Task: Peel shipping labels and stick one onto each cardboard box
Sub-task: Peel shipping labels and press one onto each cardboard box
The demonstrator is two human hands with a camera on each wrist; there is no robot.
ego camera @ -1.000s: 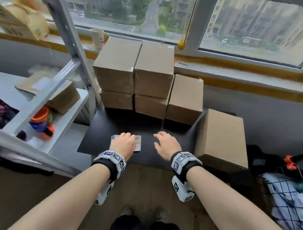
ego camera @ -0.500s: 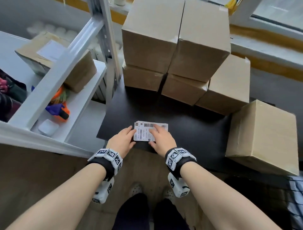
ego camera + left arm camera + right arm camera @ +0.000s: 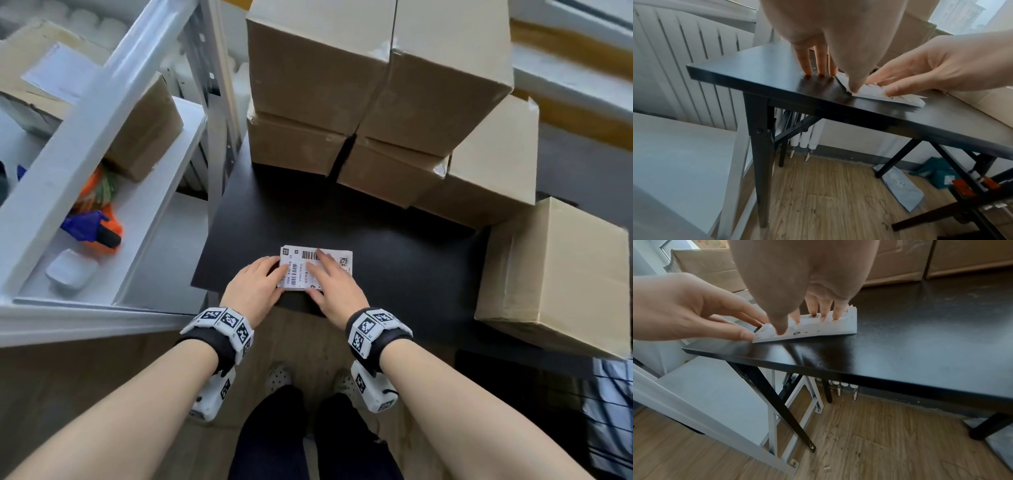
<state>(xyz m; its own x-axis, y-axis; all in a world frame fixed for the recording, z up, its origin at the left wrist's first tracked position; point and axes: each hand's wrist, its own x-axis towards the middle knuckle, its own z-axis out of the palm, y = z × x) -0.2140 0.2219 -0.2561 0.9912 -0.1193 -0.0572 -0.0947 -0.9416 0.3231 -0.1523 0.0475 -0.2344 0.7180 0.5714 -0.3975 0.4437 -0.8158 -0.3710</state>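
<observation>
A stack of white shipping labels [image 3: 297, 271] lies near the front edge of the black table [image 3: 394, 240]. My left hand [image 3: 269, 275] touches the stack's left edge; in the left wrist view its straight fingers [image 3: 819, 68] press the tabletop and its thumb sits on the near corner of the labels [image 3: 900, 99]. My right hand [image 3: 325, 270] lies flat on the stack, its fingers [image 3: 823, 311] spread over the barcode on the top label [image 3: 840, 326]. Plain cardboard boxes [image 3: 342, 78] are stacked two high at the back. Another box [image 3: 493, 171] stands to their right.
A larger cardboard box [image 3: 555, 274] stands at the table's right end. A white metal shelf rack [image 3: 113, 113] on the left holds a box with a label [image 3: 144, 137], an orange and blue tool [image 3: 92, 229] and a small white case [image 3: 70, 270]. Wooden floor lies below.
My right hand has moved left onto the label stack. My left hand has slid off the top to the stack's left edge, which uncovers the print. The head view has tilted down and closer.
</observation>
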